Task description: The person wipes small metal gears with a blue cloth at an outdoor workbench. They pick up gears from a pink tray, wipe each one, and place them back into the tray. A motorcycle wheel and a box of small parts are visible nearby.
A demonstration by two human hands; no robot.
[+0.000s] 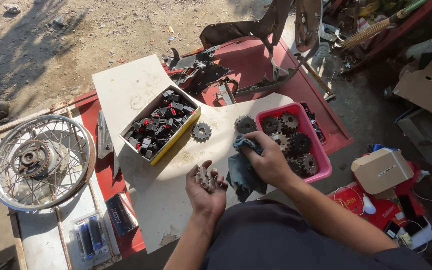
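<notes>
My left hand (205, 187) lies palm up over the cream board (136, 90), holding a small metal sprocket (206, 178) in its fingers. Just to its right, my right hand (268, 160) grips a dark blue-grey rag (240, 172) that hangs down beside the sprocket. A pink tray (321, 172) full of several dark sprockets sits right behind my right hand. Two loose sprockets lie on the board, one (202, 131) near a yellow box and one (245, 124) at the tray's left edge.
A yellow-edged box (176, 145) of small black and red parts stands on the board. A spoked wheel (41, 161) lies at left. Black metal brackets (196, 70) rest on a red panel behind. A cardboard box (381, 170) and packages clutter the right.
</notes>
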